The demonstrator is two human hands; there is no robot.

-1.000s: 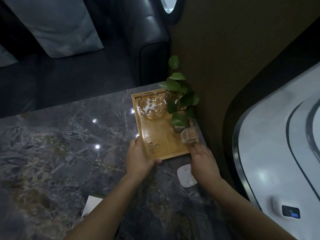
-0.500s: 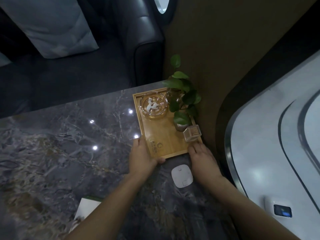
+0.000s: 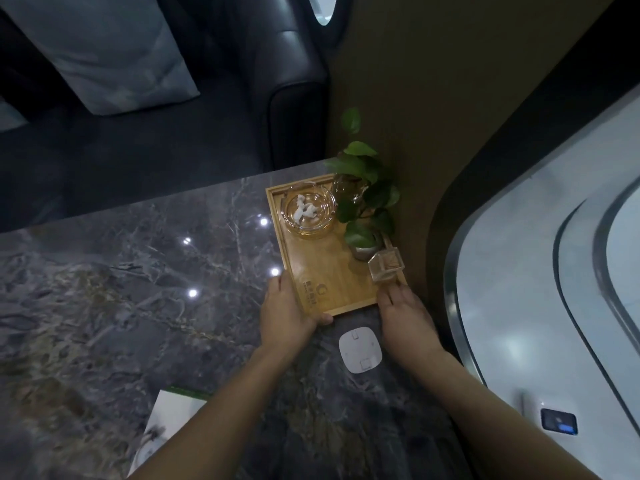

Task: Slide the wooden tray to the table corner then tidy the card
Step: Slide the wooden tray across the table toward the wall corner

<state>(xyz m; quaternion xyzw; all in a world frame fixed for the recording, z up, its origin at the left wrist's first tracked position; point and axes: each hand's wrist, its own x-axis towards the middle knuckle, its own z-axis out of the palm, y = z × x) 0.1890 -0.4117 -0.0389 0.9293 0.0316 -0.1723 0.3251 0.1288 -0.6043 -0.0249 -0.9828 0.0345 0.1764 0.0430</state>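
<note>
A wooden tray (image 3: pixel 332 271) lies at the far right corner of the dark marble table (image 3: pixel 121 289), close to the wall. It carries a glass ashtray (image 3: pixel 309 211) with white scraps, a small potted plant (image 3: pixel 363 199) and a square glass holder (image 3: pixel 386 266). My left hand (image 3: pixel 285 315) grips the tray's near left corner, thumb under the front edge. My right hand (image 3: pixel 405 311) presses the near right corner. A white card with a green edge (image 3: pixel 169 420) lies at the near left, partly hidden by my left forearm.
A white rounded-square device (image 3: pixel 360 349) sits on the table between my wrists. A black leather sofa (image 3: pixel 291 81) with a grey cushion (image 3: pixel 104 53) stands beyond the table. A brown wall (image 3: pixel 433 98) and a curved white panel (image 3: pixel 554 271) bound the right side.
The tray has slid a little further toward the far right corner with both hands still on its near corners. The white device is now fully uncovered.
</note>
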